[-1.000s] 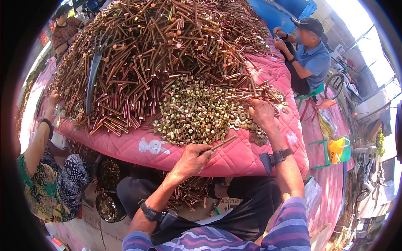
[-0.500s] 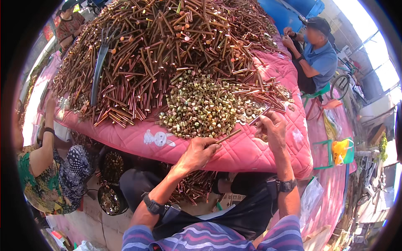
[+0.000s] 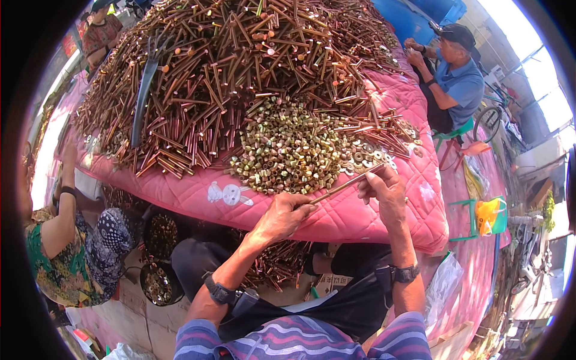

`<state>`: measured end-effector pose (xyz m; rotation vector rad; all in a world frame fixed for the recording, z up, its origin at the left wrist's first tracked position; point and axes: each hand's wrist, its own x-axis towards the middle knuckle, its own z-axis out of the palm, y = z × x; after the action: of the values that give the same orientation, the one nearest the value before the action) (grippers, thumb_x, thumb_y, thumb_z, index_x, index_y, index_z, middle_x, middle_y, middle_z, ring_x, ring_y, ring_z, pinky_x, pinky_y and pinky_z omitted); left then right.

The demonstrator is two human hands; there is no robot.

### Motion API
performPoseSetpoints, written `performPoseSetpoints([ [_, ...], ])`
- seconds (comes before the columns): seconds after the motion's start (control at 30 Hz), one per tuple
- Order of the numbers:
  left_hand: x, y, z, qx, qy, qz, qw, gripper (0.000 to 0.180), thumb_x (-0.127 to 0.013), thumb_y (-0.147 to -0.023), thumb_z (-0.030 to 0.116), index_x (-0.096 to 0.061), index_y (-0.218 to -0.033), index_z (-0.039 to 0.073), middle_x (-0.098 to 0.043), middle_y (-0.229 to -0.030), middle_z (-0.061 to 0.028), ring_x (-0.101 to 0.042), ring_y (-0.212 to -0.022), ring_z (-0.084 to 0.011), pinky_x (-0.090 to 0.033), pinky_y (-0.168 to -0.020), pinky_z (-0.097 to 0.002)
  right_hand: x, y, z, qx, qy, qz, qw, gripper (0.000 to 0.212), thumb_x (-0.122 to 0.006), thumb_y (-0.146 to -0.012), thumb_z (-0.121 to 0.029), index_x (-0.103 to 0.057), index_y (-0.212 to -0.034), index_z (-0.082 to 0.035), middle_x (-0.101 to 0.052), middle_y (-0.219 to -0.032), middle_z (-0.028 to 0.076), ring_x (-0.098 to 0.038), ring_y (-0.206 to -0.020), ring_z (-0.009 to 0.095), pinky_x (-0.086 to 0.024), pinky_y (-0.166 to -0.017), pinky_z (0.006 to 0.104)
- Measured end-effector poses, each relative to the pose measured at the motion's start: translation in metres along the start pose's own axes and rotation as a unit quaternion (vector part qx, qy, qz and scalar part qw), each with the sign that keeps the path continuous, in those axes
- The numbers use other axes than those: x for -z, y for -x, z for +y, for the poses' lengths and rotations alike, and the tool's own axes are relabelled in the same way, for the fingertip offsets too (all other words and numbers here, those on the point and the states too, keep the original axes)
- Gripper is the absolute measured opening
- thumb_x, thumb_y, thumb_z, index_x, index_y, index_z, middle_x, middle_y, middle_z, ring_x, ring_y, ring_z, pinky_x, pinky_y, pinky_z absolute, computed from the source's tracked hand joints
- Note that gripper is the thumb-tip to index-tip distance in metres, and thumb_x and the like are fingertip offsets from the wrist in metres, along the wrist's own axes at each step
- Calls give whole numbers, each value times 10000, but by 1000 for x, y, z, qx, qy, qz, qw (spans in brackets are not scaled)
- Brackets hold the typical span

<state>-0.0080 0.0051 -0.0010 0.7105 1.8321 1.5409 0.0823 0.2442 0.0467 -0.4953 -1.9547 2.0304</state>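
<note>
Above the near edge of the pink quilted cover, my left hand (image 3: 281, 217) pinches one end of a slim brass-coloured metal rod (image 3: 337, 191). The rod slants up to the right, toward my right hand (image 3: 386, 191). There, my thumb and fingers close around its far end, where a darker metal piece lines up with it. Whether that piece is slipped over the rod or only meets it, I cannot tell. Just beyond my hands lies a heap of small gold-coloured nuts (image 3: 285, 153), with flat washers (image 3: 367, 157) at its right side.
A tall pile of metal bolts (image 3: 240, 66) covers the pink quilted cover (image 3: 414, 216); a dark-handled rake (image 3: 143, 99) rests on it. People sit at the left (image 3: 66, 240) and right (image 3: 459, 84). Black pans (image 3: 162, 285) of small parts stand low at the left.
My right hand has moved slightly left and tilted inward. The metal piece in it, held apart from the rod before, now lines up with the rod in my left hand.
</note>
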Motion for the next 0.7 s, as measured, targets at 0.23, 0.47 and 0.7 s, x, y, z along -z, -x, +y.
performPoseSetpoints([
  [0.23, -1, -1, 4, 20, -8, 6, 1000, 218, -628, -953, 169, -695, -893, -29, -517, -604, 27, -462, -500, -48, -375, -444, -258, 2, 4, 2, 19, -4, 2, 1000, 103, -589, -963, -91, -612, -991, 5, -678, -807, 97, -657, -626, 139, -512, -521, 243],
  [0.47, 0, -1, 3, 5, -2, -15, 1000, 241, -634, -950, 188, -668, -828, -17, -508, -595, 27, -456, -488, -53, -376, -438, -259, 7, 9, 2, 26, -18, -6, 999, 118, -596, -960, -91, -607, -1003, 18, -676, -812, 93, -658, -638, 142, -513, -527, 246],
  [0.7, -1, -2, 3, 29, 19, -22, 999, 256, -635, -954, 191, -660, -802, -13, -506, -584, 29, -444, -466, -48, -368, -422, -255, 8, 7, 5, 35, -15, 1, 999, 144, -608, -957, -108, -605, -1021, 21, -676, -812, 95, -657, -645, 143, -515, -538, 247],
])
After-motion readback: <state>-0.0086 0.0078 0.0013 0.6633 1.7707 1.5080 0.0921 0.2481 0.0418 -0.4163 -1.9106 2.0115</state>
